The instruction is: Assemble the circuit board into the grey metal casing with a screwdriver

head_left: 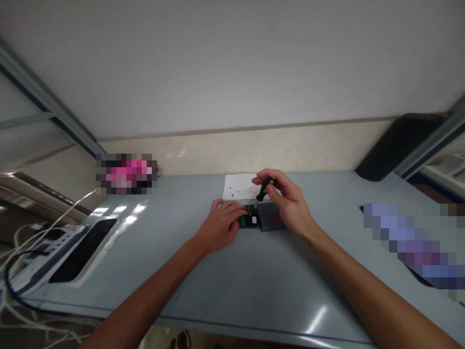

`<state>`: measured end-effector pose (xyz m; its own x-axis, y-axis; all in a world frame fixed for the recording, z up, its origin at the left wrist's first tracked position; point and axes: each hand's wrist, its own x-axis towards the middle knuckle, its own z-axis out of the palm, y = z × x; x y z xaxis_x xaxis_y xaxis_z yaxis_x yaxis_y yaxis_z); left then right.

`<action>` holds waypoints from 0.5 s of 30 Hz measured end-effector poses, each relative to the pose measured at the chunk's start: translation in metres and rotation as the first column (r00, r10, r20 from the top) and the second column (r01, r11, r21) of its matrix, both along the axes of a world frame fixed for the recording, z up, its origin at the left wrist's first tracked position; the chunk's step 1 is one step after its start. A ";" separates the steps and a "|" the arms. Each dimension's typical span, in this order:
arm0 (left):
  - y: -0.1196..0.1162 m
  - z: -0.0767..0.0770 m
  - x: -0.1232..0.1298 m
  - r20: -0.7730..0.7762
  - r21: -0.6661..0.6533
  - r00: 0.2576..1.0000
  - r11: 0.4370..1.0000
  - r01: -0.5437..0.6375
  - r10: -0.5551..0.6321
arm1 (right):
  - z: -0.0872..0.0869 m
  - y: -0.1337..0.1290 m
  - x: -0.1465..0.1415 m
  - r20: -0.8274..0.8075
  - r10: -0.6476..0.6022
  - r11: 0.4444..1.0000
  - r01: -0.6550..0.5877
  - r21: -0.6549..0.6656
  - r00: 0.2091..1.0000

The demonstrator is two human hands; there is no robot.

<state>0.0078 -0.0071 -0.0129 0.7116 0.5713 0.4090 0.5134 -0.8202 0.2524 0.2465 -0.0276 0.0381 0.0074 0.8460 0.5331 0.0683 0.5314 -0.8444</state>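
1. While the right hand (292,201) holds the screwdriver (262,193) at a slant, its shaft runs down toward the green board (244,221); the spot its tip meets is too small to make out.
2. The right hand's fingers are closed around the black-and-yellow handle.
3. Fingers of the left hand (220,225) are bent over the board's left end, touching it; whether they pinch it or only press cannot be told.
4. The board lies on the bench (254,281), near the paper (238,182) and just left of the dark case (268,216); whether the 2 are joined is unclear. A few dark specks (233,195) lie on the paper.
5. The board is probably light, stiff and fragile, best held by its edges, away from the parts on its face. The case looks stiff and perhaps slippery, easiest taken by its sides. The screwdriver should be light, and its handle is the place to grip.
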 end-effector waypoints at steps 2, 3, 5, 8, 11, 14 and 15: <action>0.000 0.000 0.000 0.003 0.004 1.000 1.000 0.002 -0.002 | -0.001 0.002 0.003 0.005 0.011 1.000 -0.011 0.003 1.000; 0.000 0.000 -0.001 0.004 0.006 1.000 1.000 0.001 -0.001 | -0.001 0.003 0.004 0.016 -0.016 1.000 0.016 0.019 1.000; 0.000 0.000 -0.001 0.005 0.012 1.000 1.000 0.001 -0.001 | -0.002 0.004 0.003 0.043 -0.105 0.992 0.102 0.078 0.994; -0.001 0.000 0.000 0.002 0.019 1.000 1.000 -0.008 0.008 | -0.003 0.001 -0.001 0.056 -0.146 0.983 0.139 0.117 0.988; -0.002 0.001 0.000 -0.009 0.016 1.000 1.000 -0.015 0.015 | -0.003 -0.001 -0.003 0.040 -0.046 0.996 0.043 0.073 0.998; -0.002 0.002 0.000 -0.012 0.002 1.000 1.000 -0.006 0.006 | -0.001 0.000 0.001 0.002 0.005 0.999 -0.005 0.034 1.000; -0.002 0.002 0.000 -0.009 0.000 1.000 1.000 -0.002 0.002 | -0.001 0.001 0.003 -0.014 -0.003 1.000 0.003 0.030 1.000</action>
